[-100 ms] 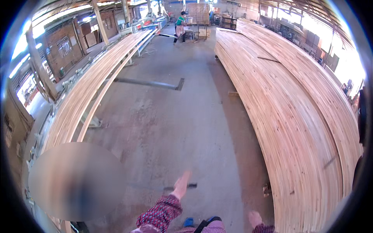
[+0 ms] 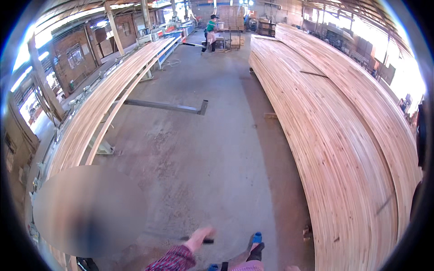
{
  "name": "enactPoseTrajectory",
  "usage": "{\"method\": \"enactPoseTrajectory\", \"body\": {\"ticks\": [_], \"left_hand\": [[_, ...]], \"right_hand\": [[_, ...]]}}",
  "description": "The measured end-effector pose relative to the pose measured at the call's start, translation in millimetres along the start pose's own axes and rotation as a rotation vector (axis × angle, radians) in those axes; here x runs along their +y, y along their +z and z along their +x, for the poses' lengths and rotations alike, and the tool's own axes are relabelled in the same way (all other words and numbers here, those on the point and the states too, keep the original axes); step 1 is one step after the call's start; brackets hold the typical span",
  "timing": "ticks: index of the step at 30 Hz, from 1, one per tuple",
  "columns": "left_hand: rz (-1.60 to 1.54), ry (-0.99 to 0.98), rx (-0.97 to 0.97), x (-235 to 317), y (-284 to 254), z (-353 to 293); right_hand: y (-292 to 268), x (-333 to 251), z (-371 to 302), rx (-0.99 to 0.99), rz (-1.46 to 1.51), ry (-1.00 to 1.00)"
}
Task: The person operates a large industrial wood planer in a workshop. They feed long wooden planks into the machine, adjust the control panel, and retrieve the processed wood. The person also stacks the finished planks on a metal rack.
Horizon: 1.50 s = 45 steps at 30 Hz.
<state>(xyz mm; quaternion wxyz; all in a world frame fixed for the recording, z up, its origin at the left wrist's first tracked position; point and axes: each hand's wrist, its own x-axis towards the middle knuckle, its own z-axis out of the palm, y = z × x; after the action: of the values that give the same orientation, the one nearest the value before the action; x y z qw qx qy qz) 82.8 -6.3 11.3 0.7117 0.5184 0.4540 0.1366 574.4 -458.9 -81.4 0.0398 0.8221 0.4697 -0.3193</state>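
Observation:
My left hand point(image 2: 199, 238) hangs low over the concrete floor, away from the wood on both sides. Its fingers are smeared by motion, and a patterned dark red sleeve covers that forearm. A dark bar point(image 2: 208, 241) shows low down behind the hand; I cannot tell that they touch. Only a sliver of my right hand point(image 2: 292, 268) enters at the lower edge, fingers hidden, left of the large stack of long wooden boards point(image 2: 334, 158). My foot in a blue shoe point(image 2: 257, 237) is on the floor between the hands.
Long wooden strips point(image 2: 97, 108) lie on a machine stand along the left. A metal floor beam point(image 2: 167, 105) juts from it into the aisle. A person in green point(image 2: 210, 34) stands far ahead by stacked wood point(image 2: 231, 18). A blurred patch point(image 2: 90, 210) hides the near left.
My left hand has swung lower and slightly left. My right hand has dropped mostly out of view. A blue-shod foot has come forward, and the floor beam appears nearer.

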Motion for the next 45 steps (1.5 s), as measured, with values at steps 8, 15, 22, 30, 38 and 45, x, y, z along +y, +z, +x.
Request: {"method": "enactPoseTrajectory", "body": {"ticks": [8,15,22,30,38,45], "left_hand": [[0.630,-0.156,0.105,214,-44,212],[0.596,-0.420,0.196,331,-103,412],[0.992,-0.382,0.040,465,-193,716],[0.234,0.192,0.130,729,-301,1046],[0.346,-0.578,0.363,881,-499,1149],[1.039,0.061,0.410,1057,-734,1528]], "right_hand": [[-221,-166,469,-0.117,-0.224,-0.295],[-565,-473,724,0.097,0.407,-0.391],[-659,-515,893,-0.049,0.527,-0.128],[-745,-575,1268,-0.221,0.102,-0.504],[-1102,-947,1518,-0.205,0.490,-0.613],[-1146,-959,1768,-0.168,0.644,-0.132]]}}
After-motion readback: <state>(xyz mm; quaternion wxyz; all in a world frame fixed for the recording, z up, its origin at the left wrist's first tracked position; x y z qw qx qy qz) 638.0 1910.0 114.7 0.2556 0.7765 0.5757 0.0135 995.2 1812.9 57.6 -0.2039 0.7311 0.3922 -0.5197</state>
